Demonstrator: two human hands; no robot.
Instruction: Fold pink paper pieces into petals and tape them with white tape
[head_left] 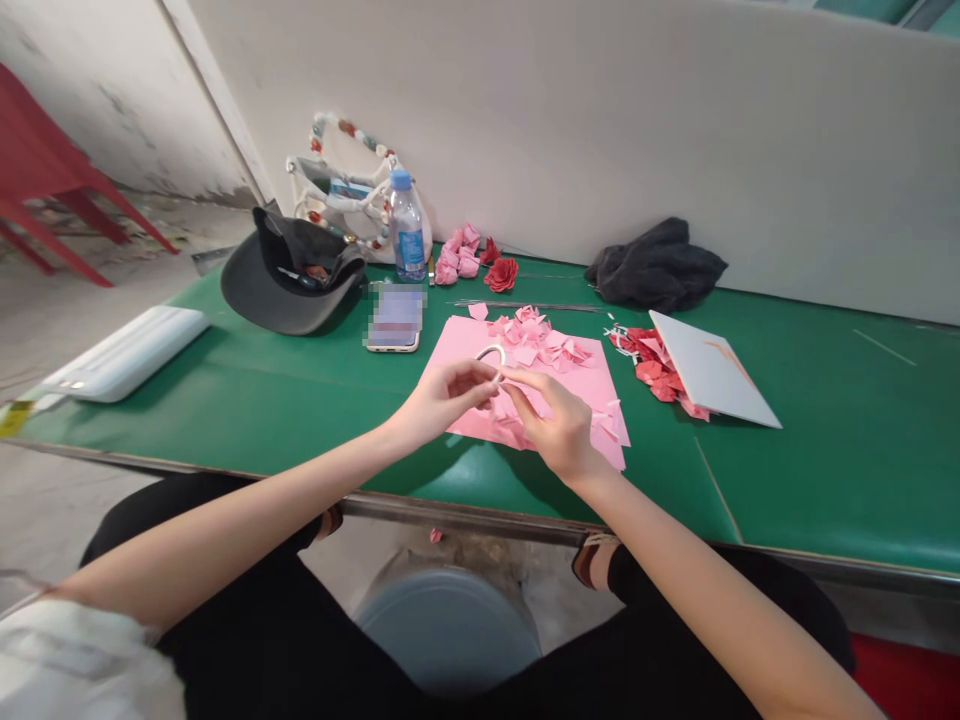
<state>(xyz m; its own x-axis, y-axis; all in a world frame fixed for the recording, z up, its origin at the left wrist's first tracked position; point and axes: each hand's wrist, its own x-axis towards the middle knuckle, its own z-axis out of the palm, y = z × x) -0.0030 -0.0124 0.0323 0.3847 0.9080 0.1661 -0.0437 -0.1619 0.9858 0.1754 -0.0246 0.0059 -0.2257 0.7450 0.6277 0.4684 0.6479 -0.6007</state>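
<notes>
In the middle of the head view, a thin white ring [493, 352], which looks like a narrow roll of tape, stands up between my hands. My left hand [450, 395] is closed on its lower part. The thumb and index finger of my right hand [555, 415] pinch at the ring's right side, touching the left fingertips. Directly below lies a pink paper sheet [457, 350]. Folded pink paper pieces [529, 335] are scattered over the sheet's far part, and more lie near its front edge, partly hidden by my hands.
Behind the sheet are thin wires [517, 305], pink paper flowers [459, 255] and red paper flowers [501, 274]. A phone [395, 318], bottle [409, 235] and black cap [289, 275] stand left. Right are red paper pieces [660, 375], a white board [712, 370] and dark cloth [656, 268].
</notes>
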